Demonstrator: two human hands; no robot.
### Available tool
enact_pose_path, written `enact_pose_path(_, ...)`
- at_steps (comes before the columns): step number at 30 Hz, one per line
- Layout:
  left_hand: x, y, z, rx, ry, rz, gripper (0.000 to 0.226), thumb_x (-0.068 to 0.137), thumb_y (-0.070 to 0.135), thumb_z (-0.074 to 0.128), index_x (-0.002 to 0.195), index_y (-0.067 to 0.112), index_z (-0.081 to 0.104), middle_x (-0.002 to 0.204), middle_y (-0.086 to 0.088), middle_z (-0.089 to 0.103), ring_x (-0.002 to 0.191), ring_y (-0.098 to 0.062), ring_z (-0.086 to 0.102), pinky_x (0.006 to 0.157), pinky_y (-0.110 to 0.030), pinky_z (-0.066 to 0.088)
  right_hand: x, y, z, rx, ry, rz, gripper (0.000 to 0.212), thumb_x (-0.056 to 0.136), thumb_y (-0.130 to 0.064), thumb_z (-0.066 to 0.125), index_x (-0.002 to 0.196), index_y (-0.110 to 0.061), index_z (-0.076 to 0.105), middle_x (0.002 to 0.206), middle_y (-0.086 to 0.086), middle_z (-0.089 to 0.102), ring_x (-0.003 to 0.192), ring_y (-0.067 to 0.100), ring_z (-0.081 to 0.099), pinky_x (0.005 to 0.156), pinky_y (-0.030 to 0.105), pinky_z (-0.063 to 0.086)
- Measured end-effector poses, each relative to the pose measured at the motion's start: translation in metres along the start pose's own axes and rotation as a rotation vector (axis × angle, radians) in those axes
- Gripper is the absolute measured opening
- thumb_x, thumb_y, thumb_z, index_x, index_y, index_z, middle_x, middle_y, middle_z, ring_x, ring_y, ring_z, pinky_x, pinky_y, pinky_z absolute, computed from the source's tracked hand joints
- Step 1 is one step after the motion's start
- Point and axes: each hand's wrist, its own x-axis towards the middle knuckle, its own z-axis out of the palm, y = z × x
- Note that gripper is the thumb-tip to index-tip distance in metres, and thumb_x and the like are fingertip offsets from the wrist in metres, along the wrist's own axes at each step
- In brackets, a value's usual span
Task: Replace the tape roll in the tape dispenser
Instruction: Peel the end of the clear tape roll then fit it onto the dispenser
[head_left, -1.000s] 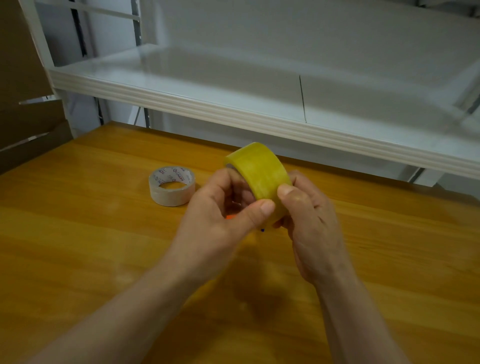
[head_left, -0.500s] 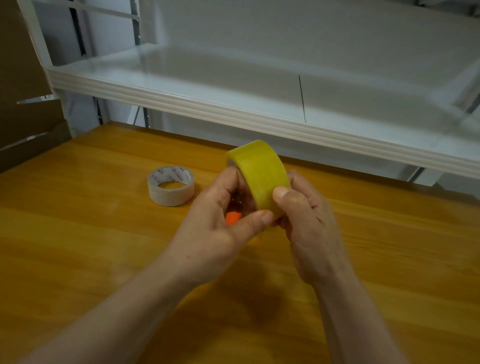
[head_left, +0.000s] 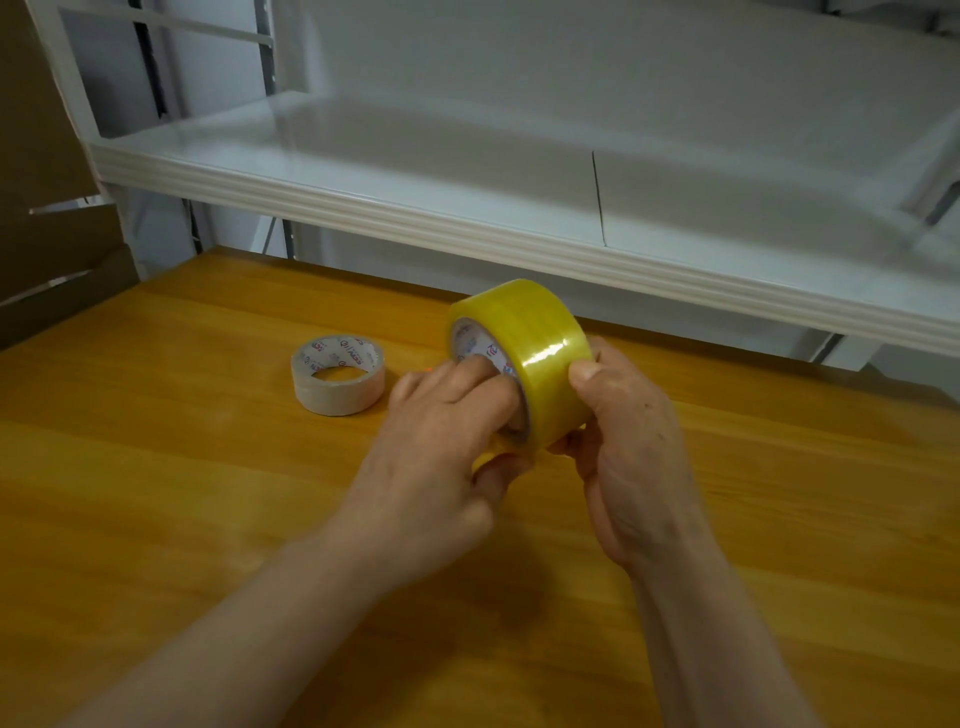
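A full yellow tape roll (head_left: 535, 345) is held upright above the wooden table (head_left: 182, 493), its printed core facing left. My right hand (head_left: 628, 447) grips its outer band, thumb on top. My left hand (head_left: 441, 457) presses against the roll's left face, fingers at the core and thumb under the rim. The orange dispenser is hidden behind my left hand; only a tiny orange speck (head_left: 428, 368) shows. A thin, nearly used tape roll (head_left: 337, 375) lies flat on the table to the left, apart from both hands.
A white shelf (head_left: 467, 218) overhangs the back of the table, its front lip just beyond the yellow roll. Brown cardboard (head_left: 47, 208) stands at the far left edge.
My left hand has turned over and moved onto the roll's left face, covering the orange part seen half a second ago. The yellow roll stays in my right hand at about the same spot.
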Motion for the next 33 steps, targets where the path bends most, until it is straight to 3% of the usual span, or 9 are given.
enact_pose_path(3, -0.001, 0.001, -0.002, -0.511, -0.022, -0.209, 0.044, 0.075, 0.037, 0.077, 0.111, 0.018, 0.063, 0.105, 0.003, 0.067, 0.102, -0.016, 0.062, 0.089, -0.046, 0.052, 0.0, 0.002, 0.002, -0.028, -0.017, -0.034, 0.043, 0.084, -0.041, 0.05, 0.087, 0.001, 0.055, 0.083, 0.037, 0.049, 0.067, 0.042, 0.048, 0.059, 0.054, 0.039)
enact_pose_path(6, 0.0, -0.001, -0.006, -1.063, -0.005, -0.305, 0.063, 0.077, 0.047, 0.076, 0.128, 0.013, 0.058, 0.118, -0.009, 0.069, 0.11, -0.026, 0.066, 0.088, -0.037, 0.057, -0.002, 0.003, 0.003, -0.05, -0.047, -0.046, 0.032, 0.087, -0.039, 0.05, 0.077, -0.01, 0.057, 0.071, 0.015, 0.057, 0.065, 0.036, 0.051, 0.058, 0.049, 0.042)
enact_pose_path(8, 0.003, 0.002, -0.008, -1.232, 0.054, -0.381, 0.053, 0.081, 0.047, 0.073, 0.119, 0.012, 0.066, 0.108, -0.01, 0.073, 0.1, -0.025, 0.07, 0.083, -0.031, 0.056, -0.002, 0.004, 0.004, -0.069, -0.077, -0.043, 0.026, 0.088, -0.039, 0.049, 0.074, -0.02, 0.059, 0.07, 0.006, 0.056, 0.065, 0.024, 0.05, 0.059, 0.037, 0.044)
enact_pose_path(10, 0.006, 0.003, -0.008, -1.304, 0.1, -0.456, 0.032, 0.083, 0.034, 0.067, 0.108, 0.015, 0.073, 0.1, -0.009, 0.076, 0.092, -0.022, 0.072, 0.078, -0.029, 0.057, -0.002, 0.005, 0.005, -0.081, -0.106, -0.04, 0.024, 0.091, -0.036, 0.05, 0.075, -0.02, 0.059, 0.072, 0.01, 0.057, 0.066, 0.018, 0.052, 0.059, 0.028, 0.045)
enact_pose_path(15, 0.004, 0.003, -0.008, -1.194, 0.073, -0.376, 0.028, 0.084, 0.027, 0.065, 0.109, 0.017, 0.071, 0.104, -0.005, 0.075, 0.099, -0.022, 0.07, 0.081, -0.03, 0.057, -0.002, 0.006, 0.005, -0.08, -0.14, -0.016, 0.023, 0.088, -0.04, 0.05, 0.079, -0.022, 0.062, 0.077, 0.013, 0.061, 0.071, 0.02, 0.058, 0.063, 0.033, 0.048)
enact_pose_path(20, 0.003, 0.007, -0.007, -0.959, 0.051, -0.249, 0.025, 0.09, 0.017, 0.063, 0.115, 0.014, 0.064, 0.104, -0.004, 0.071, 0.095, -0.02, 0.068, 0.079, -0.029, 0.054, -0.001, 0.007, 0.002, -0.047, -0.125, -0.002, 0.035, 0.083, -0.041, 0.05, 0.084, -0.007, 0.057, 0.079, 0.007, 0.058, 0.072, 0.018, 0.055, 0.064, 0.036, 0.045)
enact_pose_path(24, 0.003, 0.008, -0.006, -0.817, 0.033, -0.175, 0.026, 0.091, 0.023, 0.065, 0.114, 0.011, 0.063, 0.105, -0.008, 0.068, 0.1, -0.027, 0.066, 0.084, -0.043, 0.056, 0.0, 0.007, 0.002, -0.034, -0.087, 0.01, 0.047, 0.083, -0.042, 0.05, 0.094, 0.004, 0.051, 0.09, 0.035, 0.052, 0.078, 0.038, 0.054, 0.068, 0.05, 0.045)
enact_pose_path(27, 0.002, 0.008, -0.006, -0.657, 0.032, -0.118, 0.022, 0.09, 0.028, 0.065, 0.11, 0.017, 0.064, 0.105, -0.006, 0.065, 0.1, -0.029, 0.063, 0.083, -0.048, 0.053, 0.0, 0.006, 0.001, 0.002, -0.06, 0.037, 0.047, 0.086, -0.039, 0.051, 0.098, 0.006, 0.051, 0.097, 0.043, 0.05, 0.089, 0.059, 0.052, 0.073, 0.07, 0.048)
enact_pose_path(33, 0.001, 0.008, -0.005, -0.383, 0.038, -0.051, 0.023, 0.089, 0.026, 0.067, 0.11, 0.019, 0.063, 0.103, 0.003, 0.06, 0.101, -0.022, 0.056, 0.084, -0.044, 0.048, 0.0, 0.003, -0.001, 0.0, -0.029, 0.032, 0.047, 0.084, -0.04, 0.051, 0.1, 0.004, 0.053, 0.098, 0.044, 0.05, 0.089, 0.062, 0.051, 0.073, 0.073, 0.045)
